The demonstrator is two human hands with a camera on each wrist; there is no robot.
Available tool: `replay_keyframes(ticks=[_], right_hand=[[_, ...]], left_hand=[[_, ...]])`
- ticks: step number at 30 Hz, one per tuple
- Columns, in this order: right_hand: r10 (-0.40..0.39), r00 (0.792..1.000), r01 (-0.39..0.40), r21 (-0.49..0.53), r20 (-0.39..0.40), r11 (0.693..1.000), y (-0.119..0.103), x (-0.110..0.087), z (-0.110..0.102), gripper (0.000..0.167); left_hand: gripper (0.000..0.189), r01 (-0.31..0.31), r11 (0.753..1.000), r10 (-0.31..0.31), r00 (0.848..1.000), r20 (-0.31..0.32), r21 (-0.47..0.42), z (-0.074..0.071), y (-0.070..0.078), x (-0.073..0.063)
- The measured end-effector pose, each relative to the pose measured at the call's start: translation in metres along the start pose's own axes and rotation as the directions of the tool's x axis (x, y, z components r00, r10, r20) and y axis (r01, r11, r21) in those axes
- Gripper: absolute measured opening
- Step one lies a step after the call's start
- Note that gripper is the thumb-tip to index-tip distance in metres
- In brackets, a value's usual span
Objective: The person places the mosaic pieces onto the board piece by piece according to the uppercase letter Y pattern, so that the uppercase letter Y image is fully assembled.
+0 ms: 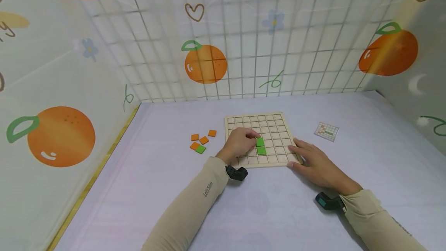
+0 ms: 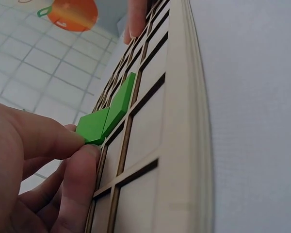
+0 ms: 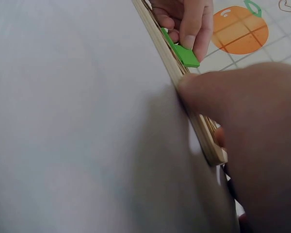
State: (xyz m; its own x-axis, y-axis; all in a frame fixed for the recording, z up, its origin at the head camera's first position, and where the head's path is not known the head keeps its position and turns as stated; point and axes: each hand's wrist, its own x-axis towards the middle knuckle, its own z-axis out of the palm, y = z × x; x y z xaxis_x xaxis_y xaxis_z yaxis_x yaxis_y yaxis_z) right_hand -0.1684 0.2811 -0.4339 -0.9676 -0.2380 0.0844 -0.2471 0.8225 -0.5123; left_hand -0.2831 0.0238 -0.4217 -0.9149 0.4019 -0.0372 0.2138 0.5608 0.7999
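My left hand (image 1: 239, 142) pinches a green square tile (image 2: 91, 127) between thumb and fingertips, low over the wooden grid board (image 1: 280, 142). In the left wrist view the tile is tilted, one edge meeting a second green tile (image 2: 120, 103) that lies in a cell. The head view has this second tile (image 1: 261, 150) just nearer the person than the pinched one. At the board's right side rests my right hand (image 1: 317, 165), fingers extended and spread, touching the edge. Its thumb (image 3: 199, 92) lies against the board's front edge in the right wrist view.
Left of the board lie several loose orange tiles (image 1: 195, 137) and one green tile (image 1: 200, 149). A small card (image 1: 326, 131) with a coloured grid pattern lies to the right. Behind the table (image 1: 167, 123) hangs a printed curtain (image 1: 244, 30) over a wire grid.
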Motion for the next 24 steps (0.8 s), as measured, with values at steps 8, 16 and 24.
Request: replay_keyframes(ticks=[8,16,24], right_hand=[[0.001,1.0,-0.001,-0.006,0.0,1.0,-0.0001,0.0004,0.0004,0.07],[0.013,1.0,-0.013,-0.002,0.004,1.0,0.0,0.0003,0.0015,0.071],[0.011,1.0,-0.011,0.005,0.002,1.0,-0.0011,-0.001,0.0018,0.071]], left_hand=[[0.023,-0.004,1.0,0.004,1.0,-0.011,0.001,0.0011,-0.0015,0.0005],[0.022,-0.01,1.0,0.01,1.0,-0.013,0.008,0.0017,-0.0021,0.0009],[0.021,-0.027,0.999,0.027,1.0,-0.007,0.019,0.001,-0.0027,0.001]])
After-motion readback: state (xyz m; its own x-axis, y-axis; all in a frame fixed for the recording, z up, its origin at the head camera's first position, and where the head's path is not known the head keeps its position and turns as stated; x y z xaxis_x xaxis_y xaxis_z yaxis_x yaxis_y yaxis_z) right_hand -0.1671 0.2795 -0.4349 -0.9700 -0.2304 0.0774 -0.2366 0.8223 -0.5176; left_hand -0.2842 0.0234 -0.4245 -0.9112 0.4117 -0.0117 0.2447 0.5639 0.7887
